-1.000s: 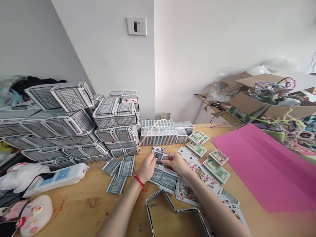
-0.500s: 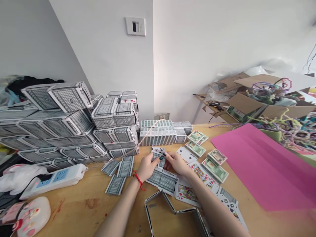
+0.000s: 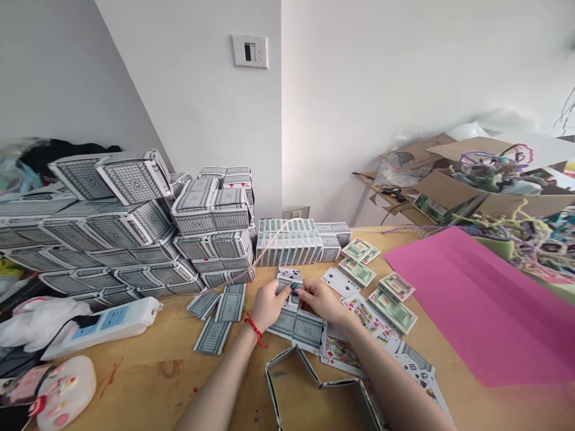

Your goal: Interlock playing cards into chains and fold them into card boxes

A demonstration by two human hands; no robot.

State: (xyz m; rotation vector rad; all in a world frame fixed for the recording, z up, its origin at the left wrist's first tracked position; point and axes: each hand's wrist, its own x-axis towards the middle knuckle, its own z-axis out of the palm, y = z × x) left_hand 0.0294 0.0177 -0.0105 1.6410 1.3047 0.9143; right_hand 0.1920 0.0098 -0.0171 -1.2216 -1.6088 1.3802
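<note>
Between both hands is a patterned-back playing card (image 3: 291,282), with the fingers closed around its sides and the thumbs nearly meeting on top. My left hand (image 3: 268,302) grips it from the left, a red string bracelet at the wrist. From the right, my right hand (image 3: 324,301) pinches the same card; its lower fingers are partly hidden. Just below the hands lie joined face-down cards (image 3: 308,333). A face-up card (image 3: 288,273) shows behind them. Nearer me stands a bent, open frame made of cards (image 3: 294,352).
Stacked card-built blocks (image 3: 130,221) rise at the left, beside a white power strip (image 3: 135,317). Card boxes (image 3: 287,245) line the back. Loose face-up cards (image 3: 339,353), green card boxes (image 3: 393,311) and a pink sheet (image 3: 476,311) lie right. A cardboard box (image 3: 489,203) stands beyond.
The thumbs have shifted slightly on the card, and the hands sit a little lower. The whole view has moved slightly; the other things stay in place.
</note>
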